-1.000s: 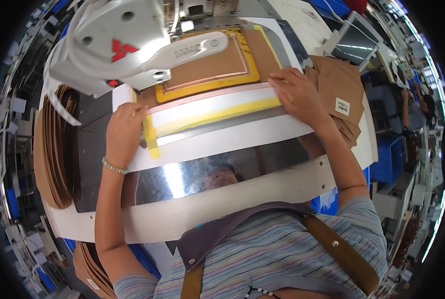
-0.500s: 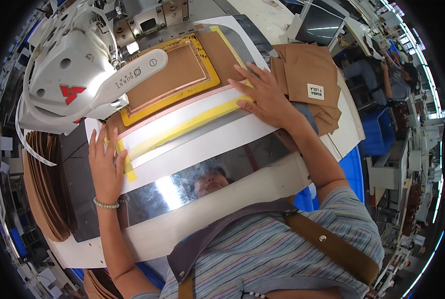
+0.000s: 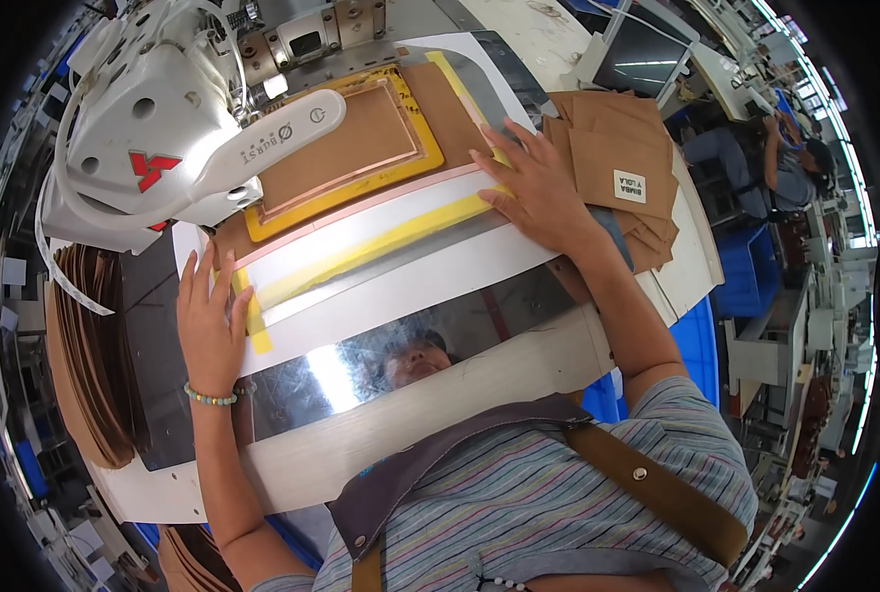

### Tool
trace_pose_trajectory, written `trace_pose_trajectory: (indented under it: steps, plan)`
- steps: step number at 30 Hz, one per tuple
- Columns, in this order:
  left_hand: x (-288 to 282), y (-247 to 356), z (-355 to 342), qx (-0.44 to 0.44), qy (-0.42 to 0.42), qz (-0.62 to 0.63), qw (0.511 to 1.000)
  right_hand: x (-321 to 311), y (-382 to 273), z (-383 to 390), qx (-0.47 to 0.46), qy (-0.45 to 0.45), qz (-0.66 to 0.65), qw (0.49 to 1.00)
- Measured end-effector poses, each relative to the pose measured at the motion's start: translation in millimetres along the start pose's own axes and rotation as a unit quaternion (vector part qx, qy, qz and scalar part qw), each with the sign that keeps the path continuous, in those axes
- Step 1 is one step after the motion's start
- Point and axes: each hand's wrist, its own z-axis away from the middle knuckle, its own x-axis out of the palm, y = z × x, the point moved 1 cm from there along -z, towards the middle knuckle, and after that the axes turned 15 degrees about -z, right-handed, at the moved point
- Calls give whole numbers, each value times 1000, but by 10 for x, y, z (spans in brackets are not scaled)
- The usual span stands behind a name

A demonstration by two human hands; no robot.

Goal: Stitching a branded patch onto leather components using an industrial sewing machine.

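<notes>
My left hand (image 3: 213, 321) lies flat at the near left corner of a white sewing template (image 3: 361, 283) edged with yellow tape. The fingers of that hand are stretched out and hold nothing. Spread across the template's right side, my right hand (image 3: 536, 192) has its fingertips by the tape and the brown panel. A yellow frame (image 3: 430, 153) rests over the brown panel (image 3: 356, 123), which is partly hidden under the sewing machine head (image 3: 144, 138). A white lamp arm (image 3: 272, 143) reaches over the frame's left part.
Brown panels (image 3: 618, 153), one with a white label, are piled at the right. More brown pieces (image 3: 90, 365) stand stacked at the left edge. A shiny metal plate (image 3: 410, 370) lies nearest me. Farther right are a blue bin (image 3: 746, 266) and a seated person (image 3: 770, 168).
The whole view has shifted slightly, with the machine and template appearing a little farther right. Both hands remain flat on the template.
</notes>
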Motion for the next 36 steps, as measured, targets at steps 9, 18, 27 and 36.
trace_pose_trajectory:
  steps: [9,18,27,36]
  plan:
    - [-87,19,-49,12,17,-2,1000,-4,-9,-35,-15,-6,-23,1000]
    - [-43,-6,-17,-9,3,39,999,-23,-16,-42,9,-7,-48,999]
    - [-55,10,-3,-16,1,7,1000,-27,-43,-45,-6,1,-38,999]
    - [36,15,-55,27,35,44,998,-68,74,19,-44,50,-40,997]
